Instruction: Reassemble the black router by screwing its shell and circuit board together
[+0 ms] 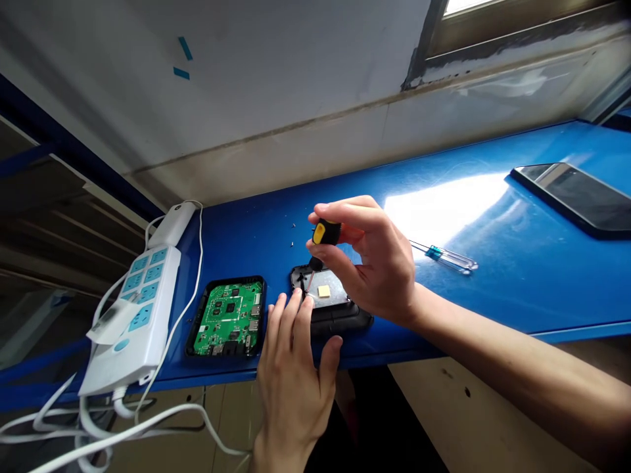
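Observation:
My right hand (369,256) grips a screwdriver (326,232) with a black and yellow handle, fingers closed around its top. Its thin shaft points down at a black plastic cover (340,322), which has a metal plate (335,286) and a small pale yellow pad inside. My left hand (293,368) lies with fingers outstretched, its fingertips on the cover's left part near the screwdriver tip. Just left of that hand sits a black case half holding a green circuit board (229,314). Whether the tip sits in a screw is too small to tell.
Small screws (292,244) lie behind the cover on the blue table (493,289). To the right are a clear-handled screwdriver (448,258) and a dark tablet-like device (582,197). A white power strip (140,315) with loose cables stands at the left edge.

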`<state>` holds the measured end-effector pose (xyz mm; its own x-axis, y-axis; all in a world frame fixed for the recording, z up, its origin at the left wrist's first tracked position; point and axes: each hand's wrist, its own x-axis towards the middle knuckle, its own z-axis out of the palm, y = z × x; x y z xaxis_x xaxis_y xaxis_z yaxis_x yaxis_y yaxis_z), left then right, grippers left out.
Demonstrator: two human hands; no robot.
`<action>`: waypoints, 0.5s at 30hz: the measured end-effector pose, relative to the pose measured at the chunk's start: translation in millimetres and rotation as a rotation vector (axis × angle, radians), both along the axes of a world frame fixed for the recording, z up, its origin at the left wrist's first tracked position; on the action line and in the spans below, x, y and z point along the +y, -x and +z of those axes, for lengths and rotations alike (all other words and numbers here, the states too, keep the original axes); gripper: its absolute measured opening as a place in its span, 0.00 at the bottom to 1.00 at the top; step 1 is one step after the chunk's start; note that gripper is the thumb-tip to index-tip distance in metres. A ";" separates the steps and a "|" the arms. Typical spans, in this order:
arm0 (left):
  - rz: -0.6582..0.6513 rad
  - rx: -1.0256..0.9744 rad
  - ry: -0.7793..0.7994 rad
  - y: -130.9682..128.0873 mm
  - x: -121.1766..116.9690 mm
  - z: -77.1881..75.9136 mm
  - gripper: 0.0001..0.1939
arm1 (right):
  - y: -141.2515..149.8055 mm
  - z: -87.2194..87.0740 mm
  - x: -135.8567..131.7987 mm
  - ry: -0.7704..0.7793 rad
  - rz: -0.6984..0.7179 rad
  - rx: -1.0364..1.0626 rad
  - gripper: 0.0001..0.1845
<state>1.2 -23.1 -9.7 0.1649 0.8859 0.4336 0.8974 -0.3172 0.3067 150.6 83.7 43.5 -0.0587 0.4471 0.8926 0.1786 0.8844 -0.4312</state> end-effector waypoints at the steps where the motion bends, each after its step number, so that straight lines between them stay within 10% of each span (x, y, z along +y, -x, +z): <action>1: -0.004 -0.004 0.004 0.0 0.2 0.1 0.24 | -0.1 0.2 0.0 -0.009 -0.001 -0.005 0.19; 15: 0.007 -0.002 0.042 -0.5 -2.1 -1.1 0.25 | -0.6 -7.4 1.5 0.079 0.004 0.053 0.21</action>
<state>1.7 -25.2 -10.8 0.1575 0.9044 0.3965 0.8990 -0.2975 0.3214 151.2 85.2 36.1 -0.0144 0.5162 0.8563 0.1503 0.8478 -0.5085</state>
